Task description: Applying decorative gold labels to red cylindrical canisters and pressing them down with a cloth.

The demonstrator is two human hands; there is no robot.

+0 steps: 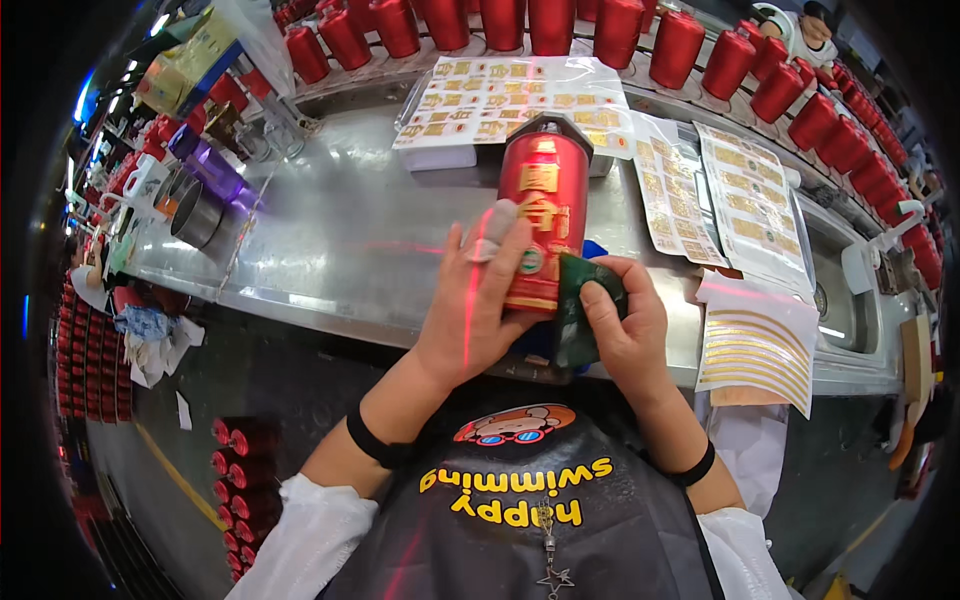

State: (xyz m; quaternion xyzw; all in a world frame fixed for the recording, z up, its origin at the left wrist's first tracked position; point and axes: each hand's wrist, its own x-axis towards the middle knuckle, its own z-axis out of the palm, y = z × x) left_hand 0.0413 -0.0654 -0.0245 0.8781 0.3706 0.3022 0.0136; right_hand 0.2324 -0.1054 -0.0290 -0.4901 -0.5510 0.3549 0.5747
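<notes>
Left hand: I see my left hand [480, 300] wrapped round the side of the red bottle [543, 215], its grip closed on the body, a taped fingertip up near the gold print.
Right hand: my right hand [625, 325] has its grip clamped on a dark green cloth [580, 300], pressed against the bottle's lower right side.
Bottle: it is tilted away from me, dark cap toward the far side, base near my chest, held above the near edge of the steel worktop [350, 240].
Near edge: the worktop's rim runs just under both hands; my wrists hang off it over the dark floor.
Open room: I read a broad bare stretch of steel to the left of the bottle, out to a metal ring [195, 215] and a purple box [215, 170].
Right side: crowded; gold sticker sheets [750, 205] lie close, and one curved-strip sheet [757, 345] droops over the near edge.
Far side: a tray of gold stickers [515, 100] sits just behind the cap, with a row of red bottles [560, 25] along the back edge.
</notes>
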